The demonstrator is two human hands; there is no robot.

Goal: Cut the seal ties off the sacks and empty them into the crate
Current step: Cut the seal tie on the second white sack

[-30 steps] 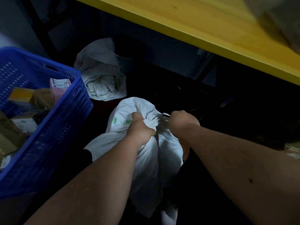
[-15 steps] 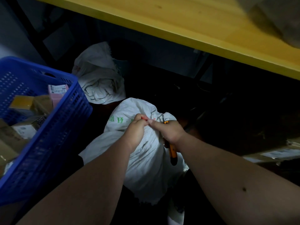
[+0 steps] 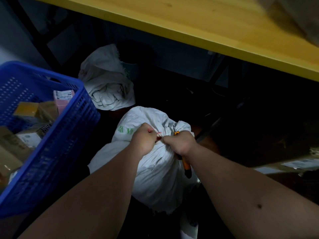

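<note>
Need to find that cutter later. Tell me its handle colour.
Orange with a black end, on the cutter in the right hand; head view.

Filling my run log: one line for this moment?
left hand: pinches red tie | right hand: holds cutters | sack: tied

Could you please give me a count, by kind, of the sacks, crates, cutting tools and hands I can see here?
White sacks: 2, the tied one being worked on and a crumpled one behind
Blue crate: 1
Orange-handled cutters: 1
Hands: 2, left hand, right hand
Total: 6
</note>
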